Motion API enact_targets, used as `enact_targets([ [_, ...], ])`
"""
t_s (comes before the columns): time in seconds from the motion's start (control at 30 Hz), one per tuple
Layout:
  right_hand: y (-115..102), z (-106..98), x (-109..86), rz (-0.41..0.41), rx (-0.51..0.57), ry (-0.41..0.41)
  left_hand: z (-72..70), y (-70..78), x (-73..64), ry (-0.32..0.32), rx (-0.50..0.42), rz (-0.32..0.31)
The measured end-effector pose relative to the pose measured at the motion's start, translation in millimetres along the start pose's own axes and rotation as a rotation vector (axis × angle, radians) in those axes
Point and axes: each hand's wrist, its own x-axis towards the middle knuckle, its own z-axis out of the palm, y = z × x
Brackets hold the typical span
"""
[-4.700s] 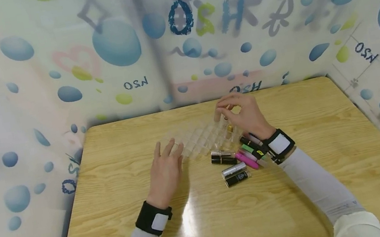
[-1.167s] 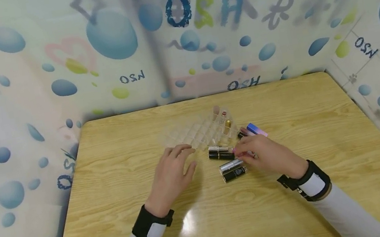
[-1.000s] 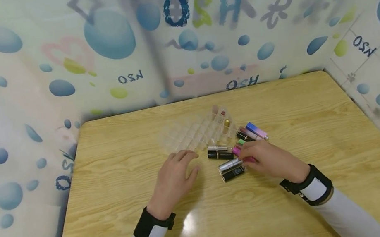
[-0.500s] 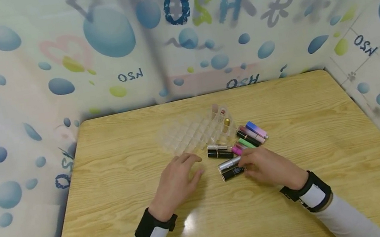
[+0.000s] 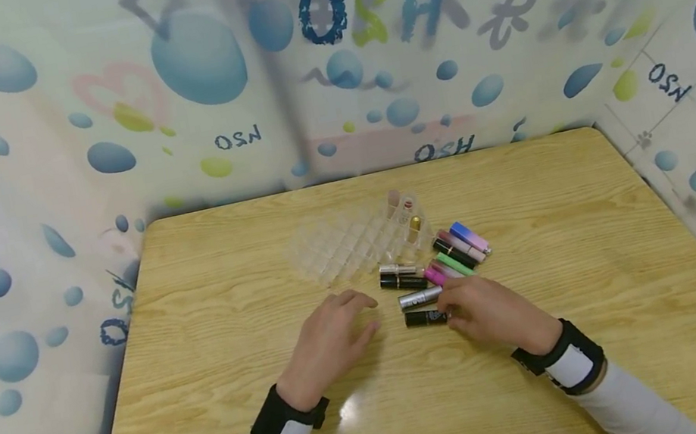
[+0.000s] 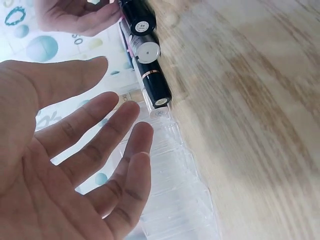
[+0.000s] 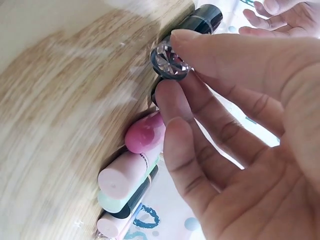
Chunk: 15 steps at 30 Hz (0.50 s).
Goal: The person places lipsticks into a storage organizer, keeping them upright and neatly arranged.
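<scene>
My right hand (image 5: pixel 495 311) pinches the end of a black lipstick (image 5: pixel 425 318) between thumb and fingers; the right wrist view shows a faceted crystal cap (image 7: pixel 170 60) on that end. Just behind it lies a silver lipstick (image 5: pixel 418 299), apart from the black one. My left hand (image 5: pixel 331 343) hovers to the left with relaxed, spread fingers and holds nothing. Beyond the hands stands a clear lipstick organizer (image 5: pixel 353 247) with many compartments. A few lipsticks, among them a gold-topped one (image 5: pixel 415 224), stand at its right end.
Between organizer and right hand lie another black lipstick (image 5: pixel 403 282), a magenta tube (image 5: pixel 435 275), a green tube (image 5: pixel 455 263) and a blue-purple tube (image 5: pixel 469 237). The wooden table (image 5: pixel 571 226) ends at a wall covering with blue spots (image 5: pixel 200 57).
My right hand has moved from the magenta tube to the black lipstick, which has swung slightly away from the silver one. The left hand has shifted a little right and nearer me.
</scene>
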Motion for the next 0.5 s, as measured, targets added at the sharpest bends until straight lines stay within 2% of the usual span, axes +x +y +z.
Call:
enact_targets([
  [0.2, -0.8, -0.5, 4.7, -0.006, -0.040, 0.011, 0.4, -3.0, 0.6, -0.043, 0.023, -0.007],
  [0.5, -3.3, 2.9, 1.7, 0.003, 0.015, -0.002, 1.9, -1.5, -3.8, -0.070, 0.009, -0.008],
])
